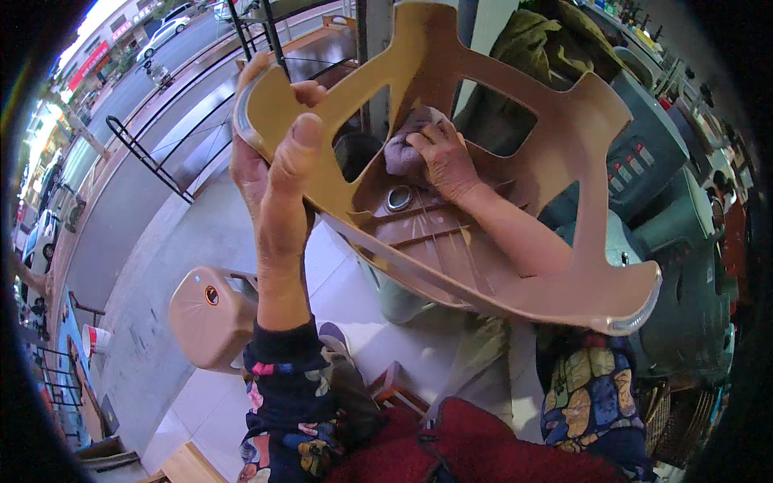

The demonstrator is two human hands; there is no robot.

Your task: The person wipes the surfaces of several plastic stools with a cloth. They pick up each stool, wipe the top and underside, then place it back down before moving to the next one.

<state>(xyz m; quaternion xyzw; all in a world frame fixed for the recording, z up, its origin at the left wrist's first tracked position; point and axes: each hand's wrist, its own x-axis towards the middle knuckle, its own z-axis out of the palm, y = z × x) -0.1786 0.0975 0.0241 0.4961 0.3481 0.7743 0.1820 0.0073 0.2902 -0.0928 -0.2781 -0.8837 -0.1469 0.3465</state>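
Observation:
A tan plastic stool (543,265) is held up before me, tilted so that its open underside and cut-out legs face me. My left hand (278,145) grips one leg at the left, thumb on the near side and fingers around the far side. Inside the stool, my right hand (444,160) presses a bunched greyish-purple cloth (404,151) against the inner wall. Below the cloth is a round hole with a metal-looking ring (399,198) in the seat, beside moulded ribs.
Another tan plastic stool (202,320) stands on the floor at the left. Black metal racks (151,157) are at the upper left, by a street. Dark green plastic bins (682,290) are stacked at the right. A white bucket (96,341) stands far left.

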